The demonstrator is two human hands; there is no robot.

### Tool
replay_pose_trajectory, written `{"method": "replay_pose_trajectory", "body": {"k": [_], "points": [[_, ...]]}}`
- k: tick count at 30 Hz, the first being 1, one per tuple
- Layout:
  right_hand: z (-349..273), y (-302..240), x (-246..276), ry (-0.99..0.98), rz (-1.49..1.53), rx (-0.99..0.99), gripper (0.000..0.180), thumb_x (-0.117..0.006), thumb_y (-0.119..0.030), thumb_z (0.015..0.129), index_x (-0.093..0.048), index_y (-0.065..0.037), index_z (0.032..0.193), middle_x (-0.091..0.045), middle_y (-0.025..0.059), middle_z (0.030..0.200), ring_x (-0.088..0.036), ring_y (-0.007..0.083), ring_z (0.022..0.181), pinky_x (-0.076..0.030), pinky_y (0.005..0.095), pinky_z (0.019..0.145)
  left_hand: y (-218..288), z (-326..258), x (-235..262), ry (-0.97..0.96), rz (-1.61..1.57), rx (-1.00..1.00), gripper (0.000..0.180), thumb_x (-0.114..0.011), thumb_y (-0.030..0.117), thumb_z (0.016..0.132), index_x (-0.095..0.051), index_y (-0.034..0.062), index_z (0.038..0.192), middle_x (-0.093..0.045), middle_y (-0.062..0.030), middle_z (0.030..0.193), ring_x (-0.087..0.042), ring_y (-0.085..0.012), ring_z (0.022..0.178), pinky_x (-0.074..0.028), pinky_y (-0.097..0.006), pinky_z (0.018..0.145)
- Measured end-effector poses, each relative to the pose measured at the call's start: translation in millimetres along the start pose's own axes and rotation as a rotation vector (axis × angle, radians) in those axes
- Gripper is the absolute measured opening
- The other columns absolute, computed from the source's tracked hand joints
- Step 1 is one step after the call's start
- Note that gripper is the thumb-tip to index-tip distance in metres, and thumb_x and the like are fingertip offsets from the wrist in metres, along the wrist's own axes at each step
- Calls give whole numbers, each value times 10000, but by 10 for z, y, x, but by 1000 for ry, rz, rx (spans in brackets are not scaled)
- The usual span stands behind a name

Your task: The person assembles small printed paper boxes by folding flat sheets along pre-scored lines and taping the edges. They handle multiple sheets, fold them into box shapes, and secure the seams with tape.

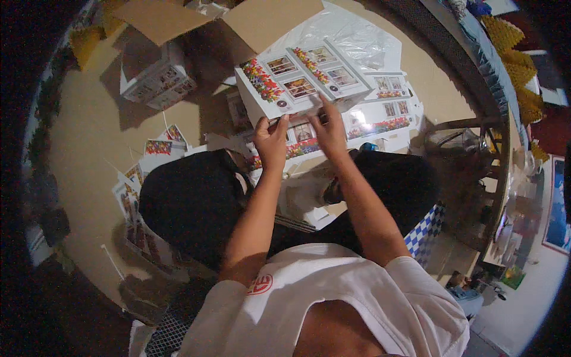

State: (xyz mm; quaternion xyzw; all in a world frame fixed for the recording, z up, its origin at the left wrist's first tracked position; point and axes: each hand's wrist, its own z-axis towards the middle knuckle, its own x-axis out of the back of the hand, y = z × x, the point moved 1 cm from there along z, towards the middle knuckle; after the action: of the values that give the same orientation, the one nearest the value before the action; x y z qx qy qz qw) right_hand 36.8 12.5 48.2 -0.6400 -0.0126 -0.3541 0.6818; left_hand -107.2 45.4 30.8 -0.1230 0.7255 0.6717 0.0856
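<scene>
The tan floor (89, 137) fills most of the view, with the person sitting on it, dark-trousered legs folded to either side. An open brown cardboard box (172, 24) stands at the far end, its flaps spread wide, and a sheet of clear plastic wrap (351, 35) lies just to its right. A smaller printed carton (156, 77) sits to the left in the box's shadow. A wooden chair (476, 178) stands at the right edge.

Directly ahead of the person is the printed card panel (303, 80), white with small window pictures and bands of red and yellow flowers; it is raised off the floor and tilted, its near edge toward the hands. More flat printed sheets (380, 113) of the same pattern lie under and beyond it to the right, and loose printed cut-outs (157, 146) are scattered at the left near the knee.

The left hand (272, 143) grips the near edge of the panel, fingers (262, 126) curled together and clamped on the card with the thumb on top. The right hand (328, 128) lies on the panel's lower face, fingers (324, 107) stretched out and slightly apart, pressing flat rather than pinching
</scene>
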Motion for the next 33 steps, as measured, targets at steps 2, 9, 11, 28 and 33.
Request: {"method": "replay_pose_trajectory", "body": {"k": [2, 9, 11, 28, 33], "points": [[156, 224, 378, 184, -201, 132, 557, -712, -141, 801, -481, -37, 1297, -580, 150, 1008, -546, 254, 911, -444, 377, 815, 112, 7, 2, 22, 58, -20, 227, -708, 159, 838, -636, -1, 982, -661, -22, 884, -584, -73, 777, -477, -241, 697], [625, 1309, 1280, 156, 87, -313, 569, -616, -350, 891, -476, 23, 1298, -622, 187, 1128, -603, 268, 1018, -455, 326, 885, 199, -30, 7, 91, -37, 95, 228, -695, 138, 834, -635, 19, 1018, -658, -21, 905, -594, -94, 743, -481, -242, 642], [700, 1371, 1288, 86, 416, -292, 490, -605, -297, 912, -515, 25, 1270, -639, 142, 1100, -598, 205, 1000, -451, 288, 870, 130, 19, 61, 157, -21, 150, 219, -692, 126, 828, -625, 24, 1009, -647, -25, 898, -598, -112, 741, -485, -248, 630], [1167, -365, 1713, -131, 299, 13, 181, -660, -181, 875, -642, -20, 955, -634, 16, 819, -560, 124, 703, -458, 271, 638, -156, 110, 407, 128, -365, 614, 280, -622, 282, 897, -576, 95, 1101, -603, -35, 1005, -567, -169, 877, -476, -313, 685], [683, -940, 1604, -227, -261, 543, 97, -646, -141, 784, -628, -70, 847, -612, 122, 816, -614, 304, 777, -510, 387, 686, -464, -186, 167, 175, -123, 765, 430, -620, 316, 873, -557, 73, 1222, -598, -96, 1142, -583, -217, 990, -491, -382, 827]]}}
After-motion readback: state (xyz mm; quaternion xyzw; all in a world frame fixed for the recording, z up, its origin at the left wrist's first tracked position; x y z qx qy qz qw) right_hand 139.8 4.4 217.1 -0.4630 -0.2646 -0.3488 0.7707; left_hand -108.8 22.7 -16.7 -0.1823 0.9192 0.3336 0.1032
